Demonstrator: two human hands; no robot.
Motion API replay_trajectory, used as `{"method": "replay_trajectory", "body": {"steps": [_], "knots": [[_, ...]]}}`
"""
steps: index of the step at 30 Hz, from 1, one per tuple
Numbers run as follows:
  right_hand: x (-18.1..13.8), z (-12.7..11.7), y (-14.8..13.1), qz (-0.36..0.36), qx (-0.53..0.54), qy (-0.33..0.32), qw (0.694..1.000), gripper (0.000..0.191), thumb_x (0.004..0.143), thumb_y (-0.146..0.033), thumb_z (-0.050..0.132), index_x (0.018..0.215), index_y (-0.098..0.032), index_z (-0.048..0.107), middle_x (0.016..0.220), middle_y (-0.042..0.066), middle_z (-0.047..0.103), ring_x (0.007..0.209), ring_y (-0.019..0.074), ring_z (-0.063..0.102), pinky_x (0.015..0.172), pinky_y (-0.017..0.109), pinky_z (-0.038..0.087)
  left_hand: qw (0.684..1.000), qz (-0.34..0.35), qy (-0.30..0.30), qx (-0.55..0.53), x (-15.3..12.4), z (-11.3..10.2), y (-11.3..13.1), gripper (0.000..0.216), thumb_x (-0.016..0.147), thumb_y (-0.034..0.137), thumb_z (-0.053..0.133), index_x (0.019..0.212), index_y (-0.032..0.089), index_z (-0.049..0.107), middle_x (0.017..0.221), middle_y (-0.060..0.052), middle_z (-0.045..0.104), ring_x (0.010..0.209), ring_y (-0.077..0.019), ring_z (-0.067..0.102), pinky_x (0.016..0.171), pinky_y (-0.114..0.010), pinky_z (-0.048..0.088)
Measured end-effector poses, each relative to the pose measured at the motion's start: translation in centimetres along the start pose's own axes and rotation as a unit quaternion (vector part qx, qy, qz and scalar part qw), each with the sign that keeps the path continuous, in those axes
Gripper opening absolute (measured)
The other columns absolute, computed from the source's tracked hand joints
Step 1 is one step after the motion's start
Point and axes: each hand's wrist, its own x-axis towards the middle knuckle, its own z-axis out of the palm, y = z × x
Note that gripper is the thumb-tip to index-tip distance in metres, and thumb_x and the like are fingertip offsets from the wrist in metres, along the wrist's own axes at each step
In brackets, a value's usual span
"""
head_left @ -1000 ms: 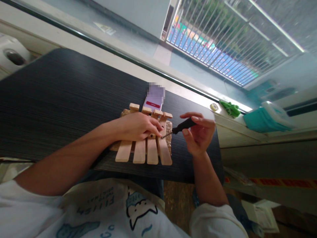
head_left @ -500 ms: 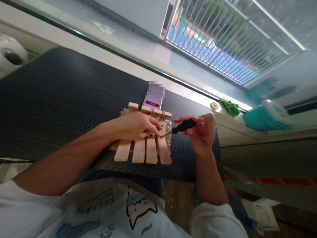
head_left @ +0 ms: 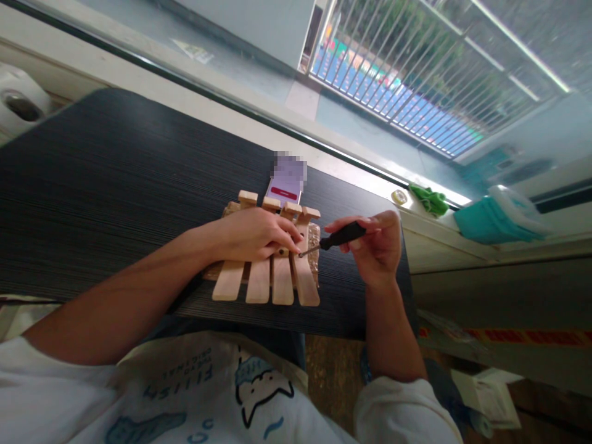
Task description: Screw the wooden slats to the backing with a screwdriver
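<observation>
Several pale wooden slats (head_left: 283,283) lie side by side on a rough brown base (head_left: 313,237) near the front edge of the table. My left hand (head_left: 259,233) rests palm down across them with its fingers stretched toward the rightmost slat. Its fingertips are close to the screwdriver's tip, and part of the slats is hidden under it. My right hand (head_left: 379,246) is closed on the black handle of a screwdriver (head_left: 343,235). The shaft slants down to the left, its tip at a small dark spot on the rightmost slat. Whether that spot is a screw or a hole I cannot tell.
A phone (head_left: 283,192) lies just behind the slats on the dark table (head_left: 115,185). On the window ledge are a tape roll (head_left: 399,197), a green cloth-like item (head_left: 429,200) and a teal container (head_left: 494,219). A white device (head_left: 21,102) stands far left.
Almost nothing differs. The screwdriver and the slats appear shifted very slightly left, while both hands keep their places.
</observation>
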Motion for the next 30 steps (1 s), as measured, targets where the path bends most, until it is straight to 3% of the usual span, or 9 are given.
{"method": "replay_trajectory", "body": {"steps": [8,18,30], "knots": [[-0.2,0.2,0.4,-0.014,-0.025,0.039,0.999,0.021,0.089,-0.031,0.066,0.106,-0.035,0.055,0.09,-0.004,0.076,0.073,0.014,0.074,0.052,0.025,0.059,1.0,0.005,0.003,0.0,0.0,0.1,-0.1,0.043,0.083,0.003,0.053,0.11,0.027,0.077,0.126,0.0,0.071,0.111,-0.0166,0.069,0.099,-0.026,0.051],[-0.1,0.9,0.7,-0.072,-0.021,0.109,0.991,0.035,0.081,-0.018,0.075,0.109,-0.034,0.061,0.088,-0.006,0.076,0.067,0.0111,0.072,0.04,0.019,0.045,1.0,0.008,0.012,0.005,0.0,0.2,-0.2,0.042,0.083,0.003,0.054,0.11,0.027,0.077,0.123,0.0,0.072,0.108,-0.0148,0.069,0.097,-0.023,0.051],[0.1,1.2,0.7,-0.085,-0.058,0.13,0.986,0.035,0.076,-0.023,0.08,0.104,-0.032,0.06,0.075,-0.006,0.067,0.059,0.0098,0.065,0.035,0.021,0.037,1.0,0.003,0.01,-0.002,0.0,0.3,-0.3,0.043,0.082,0.003,0.056,0.111,0.028,0.077,0.125,0.001,0.072,0.107,-0.0156,0.07,0.096,-0.024,0.052]]}}
